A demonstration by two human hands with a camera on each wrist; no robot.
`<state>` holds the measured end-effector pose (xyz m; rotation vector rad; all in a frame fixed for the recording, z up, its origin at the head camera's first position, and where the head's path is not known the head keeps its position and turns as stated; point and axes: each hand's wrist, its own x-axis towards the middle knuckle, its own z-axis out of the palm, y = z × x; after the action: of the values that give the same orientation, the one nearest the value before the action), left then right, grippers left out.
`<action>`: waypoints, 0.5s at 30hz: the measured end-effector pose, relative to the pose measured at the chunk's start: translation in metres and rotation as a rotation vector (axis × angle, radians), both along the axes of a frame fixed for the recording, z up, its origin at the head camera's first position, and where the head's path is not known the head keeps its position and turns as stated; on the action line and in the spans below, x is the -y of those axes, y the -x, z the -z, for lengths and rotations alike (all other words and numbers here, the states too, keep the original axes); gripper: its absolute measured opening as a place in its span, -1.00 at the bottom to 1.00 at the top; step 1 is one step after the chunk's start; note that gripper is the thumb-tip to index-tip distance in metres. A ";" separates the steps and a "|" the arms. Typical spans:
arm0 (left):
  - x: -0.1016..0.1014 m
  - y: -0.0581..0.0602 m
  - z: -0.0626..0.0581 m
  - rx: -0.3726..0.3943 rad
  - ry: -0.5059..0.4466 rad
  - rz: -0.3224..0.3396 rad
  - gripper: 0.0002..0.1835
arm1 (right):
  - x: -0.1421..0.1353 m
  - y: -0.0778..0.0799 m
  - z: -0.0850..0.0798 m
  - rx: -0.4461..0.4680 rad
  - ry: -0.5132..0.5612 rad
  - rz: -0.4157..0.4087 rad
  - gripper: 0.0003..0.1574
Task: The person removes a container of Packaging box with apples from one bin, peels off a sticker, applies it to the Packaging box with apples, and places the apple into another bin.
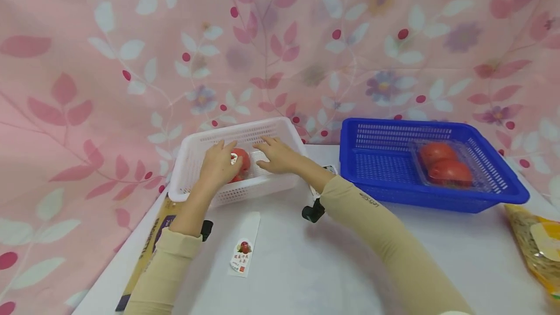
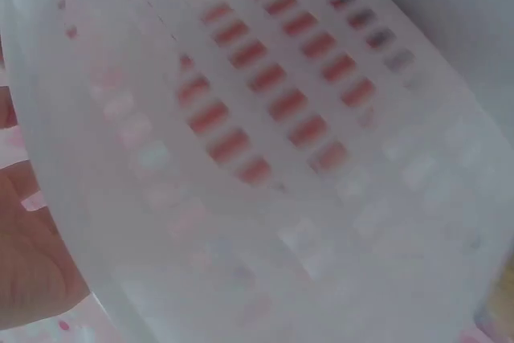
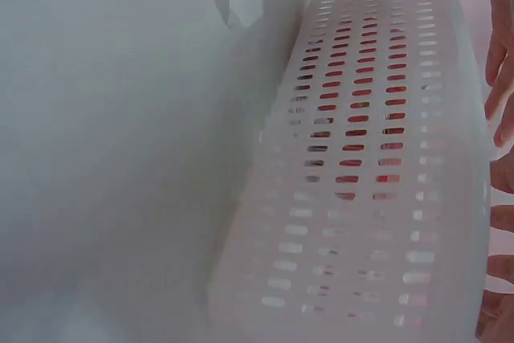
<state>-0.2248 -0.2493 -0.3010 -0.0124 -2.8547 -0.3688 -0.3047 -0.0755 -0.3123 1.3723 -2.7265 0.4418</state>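
Note:
Over the white basket (image 1: 280,181) my left hand (image 1: 220,163) reaches in from the left, fingers spread beside red, tomato-like fruit (image 1: 244,159). A small white sticker (image 1: 234,158) shows between its thumb and forefinger, seemingly lying on the fruit. Clear plastic packaging (image 1: 258,171) sits around the fruit. From the right, my right hand (image 1: 277,155) hovers inside the basket with its fingers apart, holding nothing visible. In both wrist views the basket's slotted wall (image 2: 321,222) hides most of the fruit, which shows red through the slots.
To the right stands a blue basket (image 1: 363,189) with two red fruits (image 1: 450,171) in a clear tray. A printed label strip (image 1: 245,247) lies in front of the white basket. A spaghetti box (image 1: 146,261) lies left; a yellow food bag (image 1: 540,242) lies far right.

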 end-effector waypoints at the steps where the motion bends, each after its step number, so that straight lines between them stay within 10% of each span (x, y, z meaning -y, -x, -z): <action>1: -0.008 0.003 0.000 -0.002 0.001 0.017 -0.41 | -0.007 0.000 -0.001 -0.016 0.002 0.005 -0.31; 15: -0.106 0.044 0.004 0.040 -0.077 0.227 -0.17 | -0.118 0.006 -0.015 0.020 0.014 0.242 -0.10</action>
<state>-0.2687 -0.1431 -0.3055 -0.3195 -2.8828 -0.5299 -0.3108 0.0429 -0.2968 1.0215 -2.8501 0.4575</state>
